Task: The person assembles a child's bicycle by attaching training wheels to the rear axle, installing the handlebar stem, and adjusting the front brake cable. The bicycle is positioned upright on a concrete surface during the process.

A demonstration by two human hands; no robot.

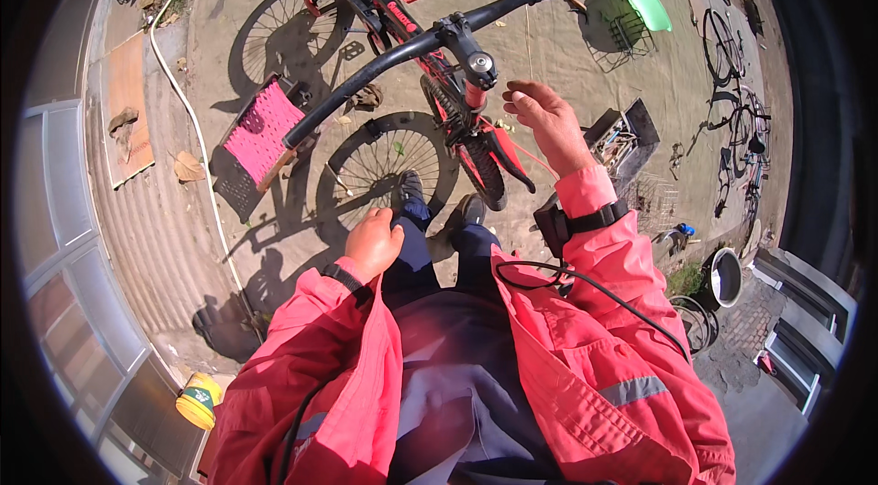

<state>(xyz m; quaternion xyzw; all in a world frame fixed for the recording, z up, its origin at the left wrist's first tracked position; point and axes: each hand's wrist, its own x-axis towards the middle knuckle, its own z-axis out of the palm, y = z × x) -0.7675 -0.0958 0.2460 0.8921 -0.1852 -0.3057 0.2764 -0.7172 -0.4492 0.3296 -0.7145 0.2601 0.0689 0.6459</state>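
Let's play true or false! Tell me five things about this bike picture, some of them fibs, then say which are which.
1. The handlebar is black. True.
2. The person's left grip holds the handlebar. False: the left grip is away from it.
3. The person's right grip is near the handlebar's middle. True.
4. The jacket is blue. False: the jacket is pinkish red.
5. A green bowl shows right of the handlebar. True.
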